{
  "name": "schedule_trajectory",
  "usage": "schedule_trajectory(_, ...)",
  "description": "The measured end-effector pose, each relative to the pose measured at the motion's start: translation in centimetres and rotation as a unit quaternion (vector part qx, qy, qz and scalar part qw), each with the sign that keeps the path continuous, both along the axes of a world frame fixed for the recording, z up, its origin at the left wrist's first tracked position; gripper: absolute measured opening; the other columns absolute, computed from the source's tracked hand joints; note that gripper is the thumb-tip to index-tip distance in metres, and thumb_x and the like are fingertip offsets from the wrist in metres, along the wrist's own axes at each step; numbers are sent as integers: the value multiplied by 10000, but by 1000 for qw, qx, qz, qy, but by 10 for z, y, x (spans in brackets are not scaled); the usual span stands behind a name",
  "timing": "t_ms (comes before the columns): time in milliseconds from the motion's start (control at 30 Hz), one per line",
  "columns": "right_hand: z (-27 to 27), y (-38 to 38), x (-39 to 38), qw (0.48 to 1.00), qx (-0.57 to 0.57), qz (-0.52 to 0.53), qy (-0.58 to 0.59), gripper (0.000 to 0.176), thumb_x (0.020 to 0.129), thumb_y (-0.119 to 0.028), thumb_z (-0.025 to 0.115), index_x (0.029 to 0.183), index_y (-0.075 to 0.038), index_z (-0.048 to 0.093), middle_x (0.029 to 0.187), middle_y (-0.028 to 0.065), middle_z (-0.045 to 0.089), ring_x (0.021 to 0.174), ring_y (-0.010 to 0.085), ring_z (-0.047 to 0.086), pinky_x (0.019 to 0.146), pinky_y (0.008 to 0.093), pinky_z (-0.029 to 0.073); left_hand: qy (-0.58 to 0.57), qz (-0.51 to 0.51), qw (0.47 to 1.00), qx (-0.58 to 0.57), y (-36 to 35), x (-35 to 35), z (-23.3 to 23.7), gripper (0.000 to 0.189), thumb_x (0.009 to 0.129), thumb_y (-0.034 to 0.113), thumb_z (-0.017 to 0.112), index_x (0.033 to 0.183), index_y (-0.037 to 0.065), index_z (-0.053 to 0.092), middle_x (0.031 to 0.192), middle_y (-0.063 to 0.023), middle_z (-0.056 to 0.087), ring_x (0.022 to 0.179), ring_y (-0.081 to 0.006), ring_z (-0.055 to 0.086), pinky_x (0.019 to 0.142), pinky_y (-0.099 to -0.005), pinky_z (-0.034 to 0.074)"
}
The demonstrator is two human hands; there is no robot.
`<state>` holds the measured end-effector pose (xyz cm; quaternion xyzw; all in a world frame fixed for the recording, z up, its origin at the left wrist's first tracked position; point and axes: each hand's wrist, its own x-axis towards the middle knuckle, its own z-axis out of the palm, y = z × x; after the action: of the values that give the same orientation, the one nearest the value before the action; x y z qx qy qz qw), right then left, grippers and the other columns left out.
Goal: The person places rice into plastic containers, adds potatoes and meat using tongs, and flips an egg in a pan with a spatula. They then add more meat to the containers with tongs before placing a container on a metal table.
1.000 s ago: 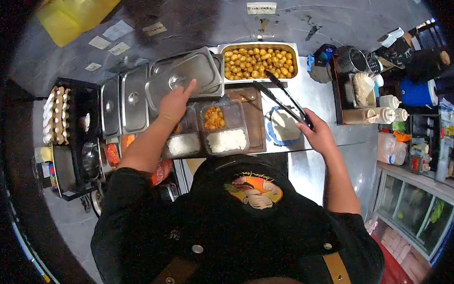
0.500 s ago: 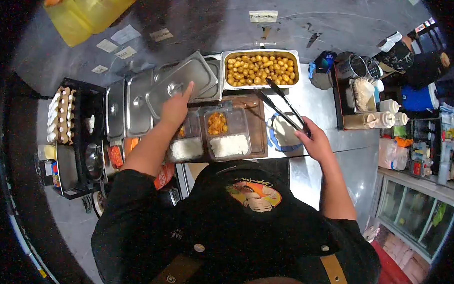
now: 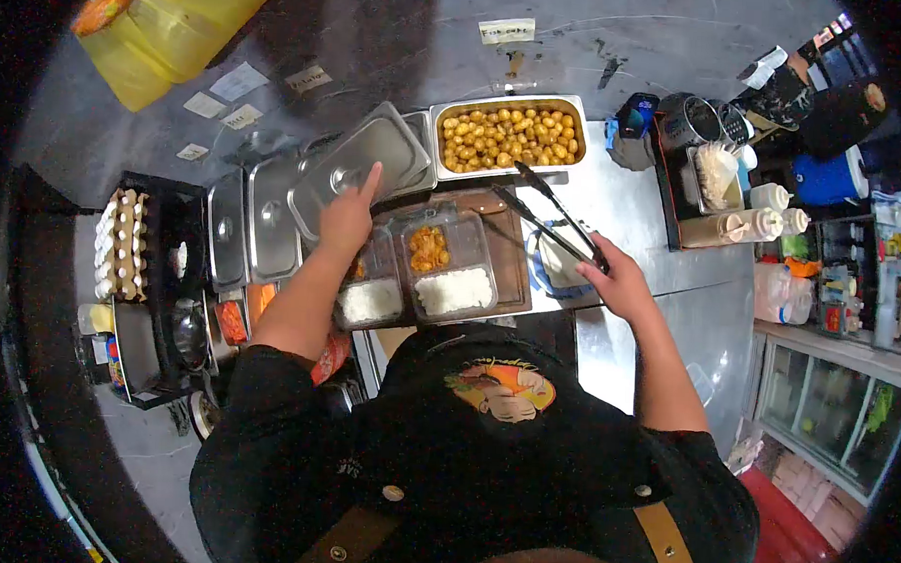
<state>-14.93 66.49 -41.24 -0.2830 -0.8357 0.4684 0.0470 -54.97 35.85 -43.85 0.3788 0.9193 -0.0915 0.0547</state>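
Note:
My left hand (image 3: 347, 218) is on a steel pan lid (image 3: 381, 150) that lies tilted over other lidded pans, its index finger stretched along the lid and the other fingers near the knob. Black tongs (image 3: 562, 226) are held in my right hand (image 3: 614, 277), their tips spread just below the steel pan of small potatoes (image 3: 510, 137). Between my hands, a clear container (image 3: 451, 267) with orange-brown food and white rice sits on a brown board (image 3: 510, 274). Beside it on the left is a second such container (image 3: 371, 294), partly behind my left forearm.
At the left stand egg trays (image 3: 121, 245) and steel lids (image 3: 271, 216). A folded cloth (image 3: 560, 261) lies right of the board. Farther right are squeeze bottles (image 3: 760, 225) in a black-edged rack. Another person's dark sleeve (image 3: 843, 126) shows at the upper right.
The view has shifted slightly. My left hand remains on the lid and my right hand still holds the tongs, with little change in their positions.

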Motion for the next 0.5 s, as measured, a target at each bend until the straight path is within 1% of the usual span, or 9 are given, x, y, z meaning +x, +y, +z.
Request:
schedule_trajectory(33,0,0,0,1000,6,2,-2,553,956,-272,784,1412,-22,597,1190,195,729,1047,313,712,928,383,547,4,-18,1000,-3,3,-1,3,901,964,42,556,1696,415,188,1058,-169,674,873,-378,732,749,-538,597)
schedule_trajectory(167,7,0,-1,1000,8,3,-15,559,953,-278,788,1415,-28,597,1181,195,731,1041,322,712,924,388,550,6,-20,1000,-8,10,0,21,889,969,41,549,1690,427,201,1049,-171,669,880,-378,730,756,-534,599)
schedule_trajectory(233,14,-1,-5,998,-32,-9,-51,558,950,-281,792,1414,-37,601,1171,195,733,1035,324,711,922,390,550,-2,-25,1000,10,8,-3,29,856,989,48,523,1682,442,213,1052,-171,670,879,-380,733,759,-537,601)
schedule_trajectory(267,11,-2,-6,998,-33,-6,-51,558,950,-281,792,1414,-37,601,1171,195,733,1035,324,711,922,390,550,-2,-21,1000,9,5,-6,27,856,989,48,523,1682,442,213,1052,-171,670,879,-380,733,759,-537,601)
schedule_trajectory(333,5,-1,-7,999,-14,-8,-37,552,951,-278,790,1414,-46,601,1146,190,734,1008,314,709,909,389,552,1,-50,999,-14,3,-14,21,826,1009,57,493,1679,451,216,1038,-171,669,870,-382,736,763,-533,602)
schedule_trajectory(433,7,2,-12,999,-8,17,-35,554,951,-273,788,1419,-48,597,1132,181,734,991,296,704,905,381,552,-12,-44,998,-34,3,-18,10,804,1026,70,472,1680,455,208,1041,-174,674,893,-381,736,781,-530,602)
schedule_trajectory(500,8,2,-13,999,-12,12,-31,555,950,-271,788,1422,-51,595,1119,175,732,981,294,701,900,381,551,-21,-41,998,-36,4,-19,11,830,1012,56,492,1680,457,206,1044,-177,678,896,-384,736,785,-525,603)
